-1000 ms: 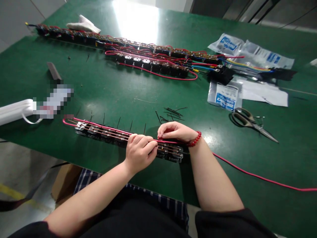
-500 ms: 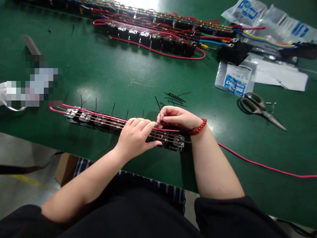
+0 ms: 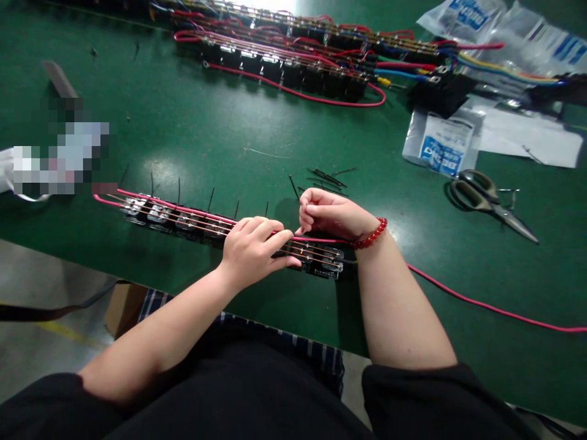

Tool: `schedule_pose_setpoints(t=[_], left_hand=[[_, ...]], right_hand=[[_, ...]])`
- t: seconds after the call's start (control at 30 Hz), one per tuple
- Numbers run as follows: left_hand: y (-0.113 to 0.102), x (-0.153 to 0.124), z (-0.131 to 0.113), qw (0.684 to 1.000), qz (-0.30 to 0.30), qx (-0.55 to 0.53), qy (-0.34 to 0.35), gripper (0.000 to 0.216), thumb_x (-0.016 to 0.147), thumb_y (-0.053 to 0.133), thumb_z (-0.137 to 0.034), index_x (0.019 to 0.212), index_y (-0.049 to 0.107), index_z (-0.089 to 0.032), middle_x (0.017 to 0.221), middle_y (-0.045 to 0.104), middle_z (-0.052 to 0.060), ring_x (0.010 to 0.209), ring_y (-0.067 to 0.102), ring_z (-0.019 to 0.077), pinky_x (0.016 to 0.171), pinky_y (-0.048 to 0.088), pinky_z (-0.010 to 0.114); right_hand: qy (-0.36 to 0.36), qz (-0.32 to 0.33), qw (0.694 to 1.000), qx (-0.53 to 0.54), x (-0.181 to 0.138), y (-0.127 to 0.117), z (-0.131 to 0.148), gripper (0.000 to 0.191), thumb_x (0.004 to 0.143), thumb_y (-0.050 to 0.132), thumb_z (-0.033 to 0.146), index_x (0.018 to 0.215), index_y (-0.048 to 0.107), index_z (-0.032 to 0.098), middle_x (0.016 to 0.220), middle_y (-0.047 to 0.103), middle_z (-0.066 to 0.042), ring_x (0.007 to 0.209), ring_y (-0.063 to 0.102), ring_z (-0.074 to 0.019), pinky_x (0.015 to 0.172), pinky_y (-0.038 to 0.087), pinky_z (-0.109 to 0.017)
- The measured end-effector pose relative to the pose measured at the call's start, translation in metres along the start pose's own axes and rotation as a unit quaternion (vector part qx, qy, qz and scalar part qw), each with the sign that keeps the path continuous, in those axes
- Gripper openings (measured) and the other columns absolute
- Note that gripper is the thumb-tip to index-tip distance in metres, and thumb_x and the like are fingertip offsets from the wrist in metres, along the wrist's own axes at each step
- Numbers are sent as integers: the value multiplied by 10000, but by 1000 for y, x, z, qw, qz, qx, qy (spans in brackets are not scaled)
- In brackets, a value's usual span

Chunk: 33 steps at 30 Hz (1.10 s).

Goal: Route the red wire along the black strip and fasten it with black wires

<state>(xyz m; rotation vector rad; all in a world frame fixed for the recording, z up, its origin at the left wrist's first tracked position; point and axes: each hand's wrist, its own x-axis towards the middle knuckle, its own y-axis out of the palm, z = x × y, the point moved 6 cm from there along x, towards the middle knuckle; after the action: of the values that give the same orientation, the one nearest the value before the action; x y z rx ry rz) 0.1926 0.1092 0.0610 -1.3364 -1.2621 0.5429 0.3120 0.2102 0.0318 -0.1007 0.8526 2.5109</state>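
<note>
A long strip of black modules with metal tabs and copper-coloured rods lies slantwise near the table's front edge. Along its far side runs a red wire. Thin black cable ties stick up from the strip at intervals. My left hand is closed over the strip and wire, thumb on the near side, fingers on the far side. Just beyond the strip, my right hand has its fingers curled in a pinch; what is between them is hidden. Loose black cable ties lie behind it.
Scissors lie at the right, beside plastic bags and white paper. Wired module strips stretch across the back. A grey flat bar lies at the left. The red wire's tail runs off right.
My right hand has shifted slightly up and right, its fingers curled tighter. My left hand keeps its place on the strip. The whole view has shifted slightly.
</note>
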Motion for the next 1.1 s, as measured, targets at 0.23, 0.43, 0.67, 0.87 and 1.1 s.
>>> schedule_pose_setpoints(t=[0.23, 0.43, 0.67, 0.87, 1.1], left_hand=[[0, -2, -3, 999, -27, 10, 15, 447, 822, 572, -646, 1056, 675, -279, 989, 671, 49, 922, 594, 221, 833, 400, 357], [-1, -2, -6, 998, -38, 36, 29, 440, 833, 564, -632, 1060, 670, -270, 971, 669, 49, 906, 589, 219, 828, 397, 357], [-4, -2, -7, 996, -71, 34, 43, 442, 824, 582, -626, 1026, 677, -245, 931, 668, 44, 873, 589, 204, 832, 403, 355], [-7, -2, -8, 994, -88, 34, 49, 428, 817, 602, -613, 1010, 685, -240, 960, 680, 54, 895, 587, 213, 847, 401, 369], [-5, -2, -8, 994, -78, 38, 59, 453, 821, 580, -631, 1066, 673, -261, 956, 675, 45, 887, 576, 216, 833, 398, 379]], right_hand=[[13, 13, 1000, -3, -2, 1, 1, 184, 837, 686, 269, 883, 521, 202, 627, 401, 81, 534, 386, -70, 603, 475, -254], [57, 26, 997, -53, -7, 0, 2, 166, 853, 664, 280, 896, 526, 197, 642, 428, 71, 539, 409, -76, 584, 444, -243], [105, -16, 973, -204, -22, -6, 17, 160, 888, 625, 306, 890, 521, 184, 611, 504, 57, 550, 507, -87, 519, 401, -197], [111, -26, 973, -198, -37, -11, 20, 184, 889, 622, 334, 908, 509, 191, 596, 513, 59, 550, 553, -101, 516, 418, -200], [99, -53, 974, -195, -40, -26, 21, 234, 851, 670, 356, 911, 516, 191, 644, 573, 43, 540, 547, -92, 514, 460, -200]])
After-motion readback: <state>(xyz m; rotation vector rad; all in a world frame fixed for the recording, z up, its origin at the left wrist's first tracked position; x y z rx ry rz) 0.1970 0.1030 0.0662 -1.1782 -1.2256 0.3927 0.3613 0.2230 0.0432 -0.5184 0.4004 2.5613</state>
